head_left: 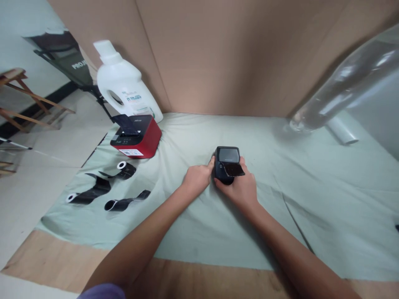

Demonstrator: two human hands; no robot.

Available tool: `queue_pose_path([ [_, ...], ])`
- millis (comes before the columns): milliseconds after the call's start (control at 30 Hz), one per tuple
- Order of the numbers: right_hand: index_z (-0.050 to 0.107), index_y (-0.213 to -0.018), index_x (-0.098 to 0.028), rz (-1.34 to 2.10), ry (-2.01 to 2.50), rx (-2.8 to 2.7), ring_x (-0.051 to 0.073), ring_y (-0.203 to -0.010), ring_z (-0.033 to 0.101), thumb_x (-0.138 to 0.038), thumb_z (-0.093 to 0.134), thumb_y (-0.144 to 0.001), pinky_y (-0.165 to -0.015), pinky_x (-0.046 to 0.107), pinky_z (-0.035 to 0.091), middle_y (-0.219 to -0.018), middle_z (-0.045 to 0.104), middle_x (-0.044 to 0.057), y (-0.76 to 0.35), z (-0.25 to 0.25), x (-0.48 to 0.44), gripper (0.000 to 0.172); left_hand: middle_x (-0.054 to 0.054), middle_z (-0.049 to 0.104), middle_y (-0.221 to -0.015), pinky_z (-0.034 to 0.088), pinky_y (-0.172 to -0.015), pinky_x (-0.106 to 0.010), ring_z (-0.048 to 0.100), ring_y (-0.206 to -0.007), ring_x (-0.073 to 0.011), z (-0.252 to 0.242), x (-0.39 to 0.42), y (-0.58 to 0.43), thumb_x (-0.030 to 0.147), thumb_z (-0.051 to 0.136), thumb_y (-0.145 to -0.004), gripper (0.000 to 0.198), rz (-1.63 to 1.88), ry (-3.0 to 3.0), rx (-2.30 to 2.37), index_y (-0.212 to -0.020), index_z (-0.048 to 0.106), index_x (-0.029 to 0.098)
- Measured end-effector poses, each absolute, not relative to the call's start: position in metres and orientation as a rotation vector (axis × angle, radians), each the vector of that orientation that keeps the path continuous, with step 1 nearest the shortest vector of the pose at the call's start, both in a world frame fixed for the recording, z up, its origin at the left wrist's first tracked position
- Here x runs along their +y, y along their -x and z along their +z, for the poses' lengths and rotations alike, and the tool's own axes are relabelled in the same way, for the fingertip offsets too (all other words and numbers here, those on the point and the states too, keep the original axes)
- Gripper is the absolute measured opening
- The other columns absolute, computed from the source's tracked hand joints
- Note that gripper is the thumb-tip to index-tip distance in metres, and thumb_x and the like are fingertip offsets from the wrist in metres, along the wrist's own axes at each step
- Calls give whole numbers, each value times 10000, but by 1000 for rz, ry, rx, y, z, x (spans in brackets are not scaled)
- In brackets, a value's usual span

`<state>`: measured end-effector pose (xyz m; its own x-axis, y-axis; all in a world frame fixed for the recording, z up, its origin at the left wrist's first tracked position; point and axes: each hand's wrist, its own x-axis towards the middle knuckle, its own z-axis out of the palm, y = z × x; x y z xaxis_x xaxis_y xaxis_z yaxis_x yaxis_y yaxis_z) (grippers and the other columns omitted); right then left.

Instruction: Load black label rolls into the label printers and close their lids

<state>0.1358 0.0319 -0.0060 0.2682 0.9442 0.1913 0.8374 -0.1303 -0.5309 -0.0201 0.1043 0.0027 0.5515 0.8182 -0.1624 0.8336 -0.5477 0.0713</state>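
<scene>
A small dark label printer [220, 170] with a grey screen stands on the green cloth, and a black strip [234, 169] sticks out from its front. My right hand [241, 189] is closed around its right side and lower front, with the thumb across the bottom. At the left side, my left hand [198, 178] has its fingers curled and its forefinger pressed against the casing. The far side of the printer and some of the fingertips are hidden.
To the left stands a red and black printer [152, 139] with a dark strip on top, before a white detergent bottle [120, 79]. Several black label rolls [93, 192] lie nearer. At right, a clear plastic roll [339, 87] leans by a white tube [343, 129]. Brown cardboard [212, 54] stands behind.
</scene>
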Motion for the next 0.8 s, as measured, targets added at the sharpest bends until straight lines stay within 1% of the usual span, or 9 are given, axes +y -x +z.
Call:
queue_pose_path([
  [67, 409, -1489, -141, 264, 2006, -1590, 396, -1091, 657, -616, 678, -741, -867, 481, 491, -1385, 601, 260, -136, -9, 32, 926, -115, 778, -976, 551, -794, -333, 751, -906, -253, 2, 104, 20, 144, 399, -979, 673, -148, -2642, 1416, -1638, 276, 201],
  [200, 295, -1548, -109, 283, 2028, -1542, 424, -1144, 648, -639, 681, -727, -913, 529, 481, -1366, 620, 263, -137, -13, 32, 1051, -106, 780, -989, 533, -795, -325, 740, -899, -244, -1, 104, 22, 174, 391, -995, 657, -87, -2593, 1428, -1639, 278, 230],
  [333, 336, -1528, -123, 238, 2020, -1601, 432, -1148, 652, -648, 671, -741, -890, 525, 490, -1428, 574, 276, -138, -14, 31, 1004, -61, 759, -929, 494, -787, -317, 690, -841, -221, -4, 111, 31, 247, 411, -1002, 570, 181, -2350, 1361, -1568, 446, 306],
  [400, 309, -1539, -121, 221, 2002, -1592, 427, -1124, 664, -656, 672, -741, -872, 516, 495, -1382, 610, 269, -138, -14, 31, 1027, -22, 696, -789, 466, -720, -284, 614, -706, -178, -7, 118, 36, 275, 395, -1008, 543, 334, -2080, 1221, -1542, 490, 286],
  [467, 301, -1539, -131, 226, 1979, -1575, 413, -1088, 679, -648, 677, -739, -852, 499, 501, -1308, 658, 249, -138, -14, 30, 1024, 19, 581, -670, 420, -645, -252, 495, -588, -140, -10, 123, 38, 301, 371, -1017, 563, 459, -1813, 1061, -1569, 445, 223],
  [533, 340, -1515, -150, 221, 1963, -1582, 404, -1074, 683, -633, 679, -741, -836, 489, 506, -1309, 656, 243, -138, -13, 30, 973, 44, 499, -641, 379, -618, -236, 421, -562, -122, -12, 128, 39, 299, 385, -1010, 589, 542, -1683, 965, -1588, 404, 185],
  [600, 380, -1488, -157, 204, 1959, -1599, 405, -1080, 680, -621, 680, -741, -831, 491, 507, -1336, 638, 248, -138, -13, 30, 930, 50, 480, -652, 358, -625, -230, 410, -581, -117, -14, 129, 37, 284, 431, -990, 588, 574, -1685, 952, -1572, 435, 200],
  [667, 391, -1481, -152, 192, 1955, -1594, 404, -1070, 682, -612, 680, -741, -824, 489, 507, -1298, 655, 245, -138, -13, 30, 918, 53, 471, -647, 347, -628, -229, 406, -588, -117, -15, 129, 35, 265, 459, -971, 583, 562, -1697, 957, -1552, 472, 213],
  [800, 325, -1522, -108, 198, 1955, -1570, 411, -1056, 683, -621, 681, -738, -830, 496, 504, -1203, 689, 245, -138, -15, 31, 1003, 59, 450, -614, 337, -603, -221, 384, -568, -116, -15, 126, 29, 216, 478, -933, 605, 599, -1566, 948, -1537, 494, 188],
])
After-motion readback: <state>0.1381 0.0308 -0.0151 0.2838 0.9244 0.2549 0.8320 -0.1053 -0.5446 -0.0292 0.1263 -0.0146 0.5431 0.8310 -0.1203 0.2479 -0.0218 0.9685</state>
